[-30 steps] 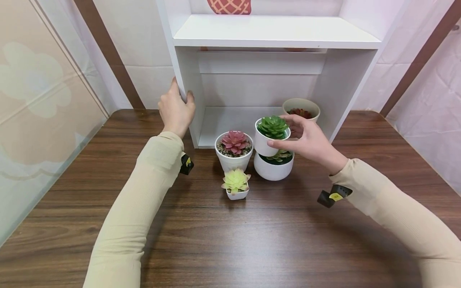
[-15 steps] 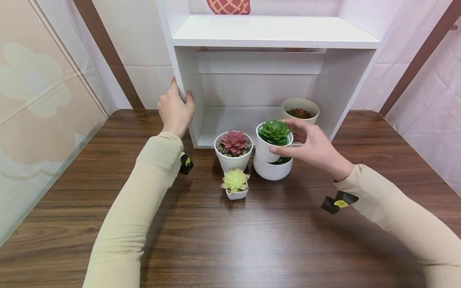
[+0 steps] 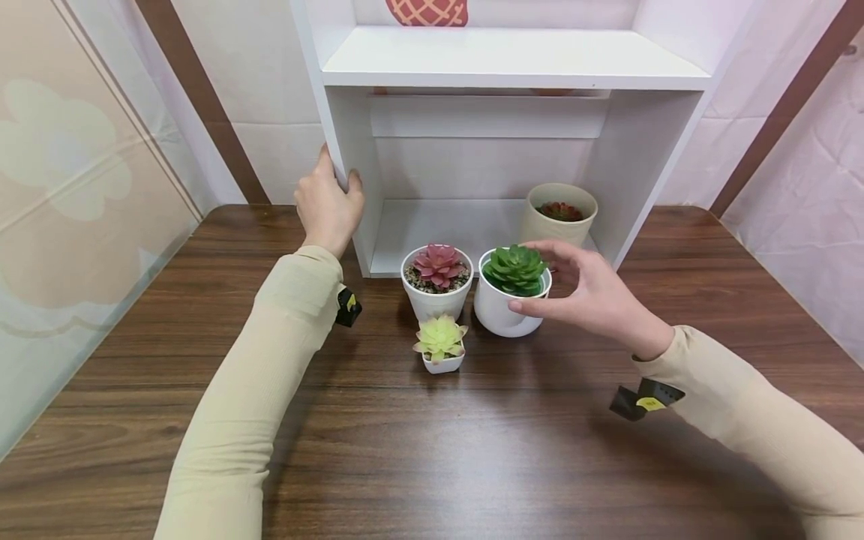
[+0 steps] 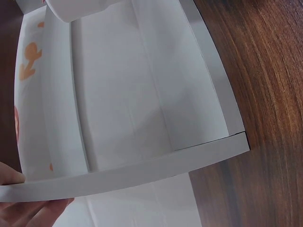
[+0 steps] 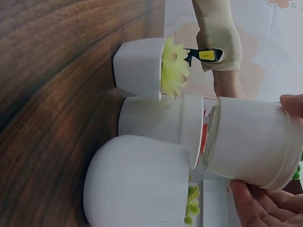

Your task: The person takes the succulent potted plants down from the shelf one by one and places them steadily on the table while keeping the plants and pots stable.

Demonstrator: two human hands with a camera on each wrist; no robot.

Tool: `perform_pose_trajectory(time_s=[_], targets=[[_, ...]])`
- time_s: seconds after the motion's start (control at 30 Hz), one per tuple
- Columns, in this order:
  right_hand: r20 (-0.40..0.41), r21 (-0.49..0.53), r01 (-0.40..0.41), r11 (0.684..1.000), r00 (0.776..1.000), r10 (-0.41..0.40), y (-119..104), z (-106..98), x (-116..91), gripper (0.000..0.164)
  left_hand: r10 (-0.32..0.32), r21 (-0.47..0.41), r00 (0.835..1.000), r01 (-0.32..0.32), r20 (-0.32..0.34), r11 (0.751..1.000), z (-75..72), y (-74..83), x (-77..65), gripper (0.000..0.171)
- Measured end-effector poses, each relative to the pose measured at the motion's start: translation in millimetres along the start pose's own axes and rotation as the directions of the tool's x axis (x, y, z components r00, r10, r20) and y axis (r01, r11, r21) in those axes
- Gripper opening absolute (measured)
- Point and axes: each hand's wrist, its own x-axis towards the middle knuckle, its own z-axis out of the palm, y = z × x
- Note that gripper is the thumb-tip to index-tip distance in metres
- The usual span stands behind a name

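My right hand grips a small white pot with a green succulent, thumb on one side and fingers on the other. In the right wrist view this white pot is raised off the table, above the round white pot, whose own leaves just show. From the head view the raised pot hides the round pot's plant. My left hand holds the left side panel of a white shelf unit, its thumb on the panel's inner side. The left wrist view shows fingertips around that panel's edge.
Left of the round pot is a white pot with a pink succulent; a tiny square pot with a yellow-green succulent stands in front. A cream pot with a reddish plant sits inside the shelf's lower right. Dark wooden table below.
My right hand has brought the green succulent's pot a little toward me and down in the head view, uncovering more of the cream pot. My left hand stays on the panel.
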Motion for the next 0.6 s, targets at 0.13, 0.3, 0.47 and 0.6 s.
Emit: perform_pose_trajectory(time_s=[0.13, 0.3, 0.47, 0.6], targets=[[0.013, 0.005, 0.011, 1.0, 1.0, -0.011, 2, 2, -4, 0.061, 0.002, 0.0, 1.0, -0.002, -0.002, 1.0, 0.3, -0.4, -0.1, 0.042], [0.012, 0.001, 0.028, 1.0, 1.0, -0.028, 6, 2, -7, 0.061, -0.002, -0.004, 1.0, 0.002, 0.001, 1.0, 0.3, -0.8, -0.1, 0.043], [0.018, 0.023, 0.037, 0.999, 0.999, -0.038, 10, 2, -12, 0.061, 0.0, -0.001, 1.0, 0.0, 0.002, 1.0, 0.6, -0.8, -0.2, 0.043], [0.019, 0.027, 0.038, 0.999, 0.999, -0.039, 12, 2, -17, 0.061, 0.005, 0.002, 1.0, -0.005, 0.001, 1.0, 0.6, -0.1, -0.2, 0.043]])
